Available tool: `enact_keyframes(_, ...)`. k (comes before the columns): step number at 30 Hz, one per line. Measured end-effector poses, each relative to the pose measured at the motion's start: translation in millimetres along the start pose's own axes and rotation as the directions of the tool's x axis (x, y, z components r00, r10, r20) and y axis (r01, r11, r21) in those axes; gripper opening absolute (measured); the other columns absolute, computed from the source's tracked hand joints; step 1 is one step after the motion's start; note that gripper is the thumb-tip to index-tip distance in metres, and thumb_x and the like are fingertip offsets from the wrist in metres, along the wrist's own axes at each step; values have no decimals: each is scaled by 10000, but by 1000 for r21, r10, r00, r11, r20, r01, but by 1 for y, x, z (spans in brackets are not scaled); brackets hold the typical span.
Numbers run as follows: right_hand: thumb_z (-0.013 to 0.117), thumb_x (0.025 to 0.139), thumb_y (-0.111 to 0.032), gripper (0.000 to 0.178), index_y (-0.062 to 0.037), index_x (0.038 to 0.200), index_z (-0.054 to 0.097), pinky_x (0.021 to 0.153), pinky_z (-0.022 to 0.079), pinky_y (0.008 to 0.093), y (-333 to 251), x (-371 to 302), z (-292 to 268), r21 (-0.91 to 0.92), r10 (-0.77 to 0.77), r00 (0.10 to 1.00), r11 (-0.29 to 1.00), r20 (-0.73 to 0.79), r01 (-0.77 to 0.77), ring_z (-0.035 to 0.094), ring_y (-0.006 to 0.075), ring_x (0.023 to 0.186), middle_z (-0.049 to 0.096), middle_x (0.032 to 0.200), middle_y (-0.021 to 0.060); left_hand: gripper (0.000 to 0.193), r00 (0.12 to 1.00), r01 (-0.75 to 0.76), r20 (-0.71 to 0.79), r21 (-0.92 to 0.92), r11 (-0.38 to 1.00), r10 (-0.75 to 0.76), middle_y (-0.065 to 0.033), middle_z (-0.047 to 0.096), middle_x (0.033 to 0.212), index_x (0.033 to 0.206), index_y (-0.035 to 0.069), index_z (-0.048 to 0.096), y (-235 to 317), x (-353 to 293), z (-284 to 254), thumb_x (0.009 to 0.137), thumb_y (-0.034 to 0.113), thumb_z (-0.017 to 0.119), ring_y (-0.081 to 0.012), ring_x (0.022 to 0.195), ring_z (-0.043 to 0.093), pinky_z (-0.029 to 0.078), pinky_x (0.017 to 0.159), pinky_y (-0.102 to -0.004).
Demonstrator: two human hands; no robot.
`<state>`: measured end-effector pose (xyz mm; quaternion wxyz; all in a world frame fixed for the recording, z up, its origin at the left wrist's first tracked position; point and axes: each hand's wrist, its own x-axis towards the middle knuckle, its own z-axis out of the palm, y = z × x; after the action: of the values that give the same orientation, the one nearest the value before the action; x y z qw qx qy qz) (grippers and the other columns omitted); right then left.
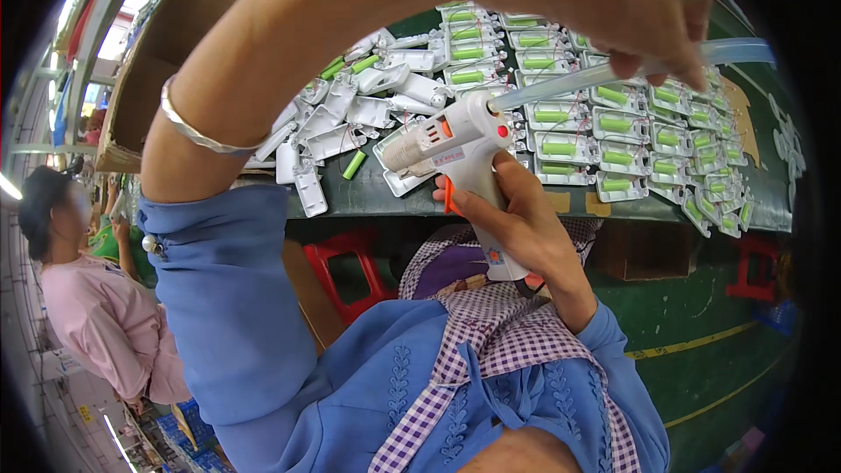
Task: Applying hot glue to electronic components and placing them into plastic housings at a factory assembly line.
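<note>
My right hand (526, 223) is wrapped round the handle of a white hot glue gun (477, 136), a finger by its orange trigger. The gun's nozzle end points left, over the table's near edge. A long translucent glue stick (569, 83) runs out of the back of the gun to the right. My left arm reaches across the top of the view, and my left hand (661, 26) grips this stick from above. Just beyond the gun lie rows of white plastic housings (561, 144), each with a green cylindrical battery cell and thin wires.
A heap of loose white housings (350, 109) lies left of the rows, with a green cell (354, 165) near the edge. A cardboard box (158, 70) stands at the left. Red stools (350, 267) are below the table. A person in pink (105, 315) is at the left.
</note>
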<state>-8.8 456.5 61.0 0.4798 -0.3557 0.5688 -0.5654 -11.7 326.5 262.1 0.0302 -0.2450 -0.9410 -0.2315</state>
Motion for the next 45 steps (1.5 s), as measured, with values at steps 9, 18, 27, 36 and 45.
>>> enact_keyframes(9,670,892,-147,414,67,1189,477,777,492,277,12,0,1,137,-43,996,989,-81,54,605,139,909,641,995,112,322,970,183,-167,39,982,-175,-150,707,793,939,6,723,-37,-3,45,872,317,672,-273,746,693,537,690,-389)
enact_keyframes(18,631,920,-104,344,66,1173,473,833,506,276,5,-1,-1,176,-39,991,983,-129,61,641,173,986,661,1086,152,310,968,99,-201,-233,967,-148,-149,637,686,860,-78,664,-23,-18,6,966,201,579,-138,514,531,440,448,-279)
enact_keyframes(27,636,921,-90,333,71,1160,469,824,515,267,2,-4,5,122,-41,996,991,-80,51,644,167,995,668,1082,157,310,963,90,-251,-59,994,-102,-117,708,802,1010,32,724,-38,-5,47,903,309,636,-235,749,678,522,678,-360)
enact_keyframes(36,637,922,-90,308,62,1133,474,828,525,283,3,-5,4,142,-59,993,987,-97,73,651,183,991,663,1089,169,281,959,110,-261,-24,994,-112,-142,707,818,1025,23,720,-38,-6,47,906,265,639,-250,730,675,523,677,-372)
enact_keyframes(45,647,914,-88,443,69,1289,472,914,485,329,-1,-13,8,-99,3,982,995,-187,-22,643,235,1015,642,1155,193,334,988,30,-155,185,982,-1,-150,693,804,897,30,720,-49,-3,42,865,356,657,-306,779,664,513,690,-425)
